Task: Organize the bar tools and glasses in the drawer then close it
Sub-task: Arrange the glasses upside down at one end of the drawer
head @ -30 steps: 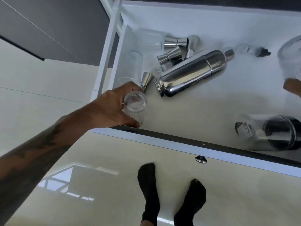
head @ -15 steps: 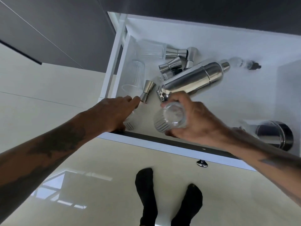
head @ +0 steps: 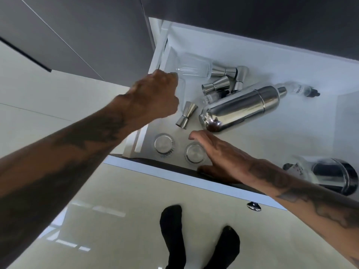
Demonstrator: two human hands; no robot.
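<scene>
At the front left corner of the open drawer, two glasses stand upright side by side: the left glass and the right glass. The step in hand is judged to be the upright grouping of glasses. The right hand is spread beside the right glass, grip released and grasping nothing. The left hand is curled over a lying glass at the left wall; whether its grip is clenched on the glass cannot be told.

A second ribbed glass lies behind it. The next move likely calls for lifting a lying glass and standing it by the pair.

Room is limited: a jigger and the shaker lie just behind the pair, the front edge just ahead. Bare floor of the drawer opens to the right, ahead of the shaker.
</scene>
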